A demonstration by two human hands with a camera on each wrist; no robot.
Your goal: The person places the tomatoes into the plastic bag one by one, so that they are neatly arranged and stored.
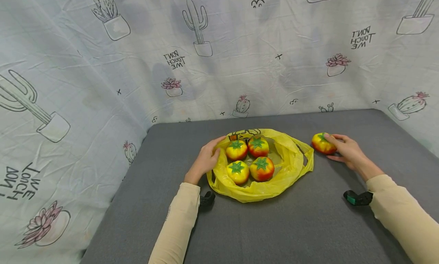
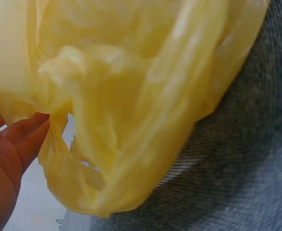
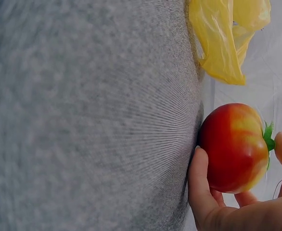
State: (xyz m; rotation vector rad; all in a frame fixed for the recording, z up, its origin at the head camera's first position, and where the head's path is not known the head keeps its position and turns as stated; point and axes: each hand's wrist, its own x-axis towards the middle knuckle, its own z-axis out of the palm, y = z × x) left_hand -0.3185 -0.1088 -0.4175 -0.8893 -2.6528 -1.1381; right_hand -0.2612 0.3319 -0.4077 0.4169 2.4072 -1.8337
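Observation:
A yellow plastic bag lies spread open on the grey cloth, several red-and-yellow tomatoes with green leafy tops inside it, one of them a mostly yellow tomato at the near left. At the bag's left rim, my left hand holds the plastic, some of its fingers hidden behind the film in the left wrist view. To the right of the bag, my right hand grips another tomato, thumb at its green stem and fingers round its side and underside. That tomato sits low at the cloth surface.
Grey cloth covers the table. A pale curtain with cactus drawings stands behind it and along the sides. A dark wrist strap shows under each sleeve. One bag handle reaches toward the right hand.

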